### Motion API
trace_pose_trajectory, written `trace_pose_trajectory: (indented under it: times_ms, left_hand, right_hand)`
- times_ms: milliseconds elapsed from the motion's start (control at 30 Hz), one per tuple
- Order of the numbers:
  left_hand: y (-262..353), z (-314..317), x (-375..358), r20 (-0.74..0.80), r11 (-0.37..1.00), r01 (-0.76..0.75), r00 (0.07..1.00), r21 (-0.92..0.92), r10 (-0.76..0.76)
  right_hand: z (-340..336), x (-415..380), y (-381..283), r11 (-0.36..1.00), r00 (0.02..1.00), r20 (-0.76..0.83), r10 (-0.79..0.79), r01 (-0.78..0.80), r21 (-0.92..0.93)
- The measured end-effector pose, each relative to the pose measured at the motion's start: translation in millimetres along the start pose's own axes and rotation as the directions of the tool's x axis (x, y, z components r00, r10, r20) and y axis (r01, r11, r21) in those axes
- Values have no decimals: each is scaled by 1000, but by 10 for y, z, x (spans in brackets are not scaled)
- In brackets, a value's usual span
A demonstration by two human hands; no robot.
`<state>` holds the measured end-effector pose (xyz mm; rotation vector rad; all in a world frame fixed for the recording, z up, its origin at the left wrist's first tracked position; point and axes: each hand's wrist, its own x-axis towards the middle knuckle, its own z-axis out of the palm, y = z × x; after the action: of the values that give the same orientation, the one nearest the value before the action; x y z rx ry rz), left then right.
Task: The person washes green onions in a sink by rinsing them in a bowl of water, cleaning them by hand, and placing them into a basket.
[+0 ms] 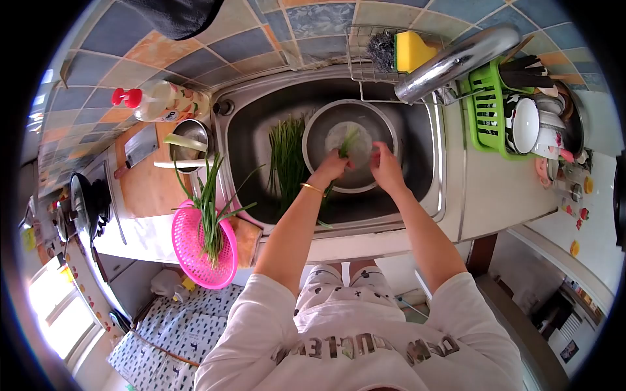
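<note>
My left hand (332,165) is closed around a small bunch of garlic chives (351,141) over a metal bowl (313,124) standing in the sink (254,111). The leaf tips rise above the fingers, and more green hangs below my wrist. My right hand (387,168) is over the bowl's right side, fingers loosely bent and slightly apart, with nothing visible in them. Water with a pale, bright patch shows inside the bowl. A larger pile of chives (285,156) lies in the sink left of the bowl, against its wall.
A pink colander (186,238) with chives sits at the left counter edge. Near it are a small metal pot (205,133), a cutting board (147,186), a cleaver (140,144) and a bottle (166,103). The faucet (456,62) overhangs the sink; a green dish rack (484,111) stands right.
</note>
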<state>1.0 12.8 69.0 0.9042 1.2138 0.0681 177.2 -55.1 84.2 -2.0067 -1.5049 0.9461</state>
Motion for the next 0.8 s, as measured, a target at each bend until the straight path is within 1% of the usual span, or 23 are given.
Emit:
trace_pose_trajectory:
  times_ms: [33,67,133,167,233,267,300,333,433,467,533,567,600,633,733,800]
  left_hand:
    - [25,-72,-82,10,980,-56,998,-190,59]
    - [43,-123,-164,11,921,-105,993,-375,117]
    - [180,-199,-364,-37,760,-157,984,-631,172]
    - [255,-232,-466,-67,651,-178,979,-738,193]
    - [370,-291,-611,-53,520,-194,960,-832,274]
    - [419,-304,-670,-58,443,-199,948,-874,313]
    - [435,-318,-699,-65,363,-200,934,-910,351]
    - [451,-341,-710,-52,311,-196,908,-930,416]
    - [582,-318,-811,-124,208,-222,907,-953,404]
    - [463,-375,-729,-84,146,-182,857,-972,508]
    - [603,-311,-854,-182,120,-260,876,-958,446]
    - [652,-288,-900,-230,109,-299,881,-948,413]
    - [646,-316,-912,-204,119,-309,826,-943,526]
    - [644,-321,-923,-219,126,-331,820,-935,529]
    - [638,-332,-961,-266,148,-397,805,-906,531]
    - [622,-344,-954,-299,163,-438,798,-884,523]
  right_hand:
    - [-52,-19,-63,996,999,20,31,-32,89]
    - [-90,-42,-124,986,997,70,34,-45,160]
    - [-160,-69,-234,953,985,167,31,-80,293]
    - [-182,-77,-283,927,975,222,11,-93,362]
    - [-214,-80,-403,861,945,326,-42,-131,491]
    - [-236,-91,-470,817,932,359,-43,-174,550]
    - [-269,-104,-561,767,919,392,-47,-218,603]
    - [-300,-111,-639,712,905,423,-52,-263,651]
    - [-378,-97,-794,679,853,517,-71,-338,652]
    - [-433,-100,-851,646,821,568,-60,-402,649]
    - [-556,-113,-976,573,745,665,-45,-526,628]
    - [-600,-107,-1006,561,707,705,-54,-563,608]
    - [-643,-91,-1021,549,667,742,-65,-597,585]
    - [-671,-78,-1020,537,625,777,-77,-631,560]
    - [-725,-64,-958,509,619,777,-117,-634,582]
    - [-762,-60,-935,462,624,769,-137,-647,607]
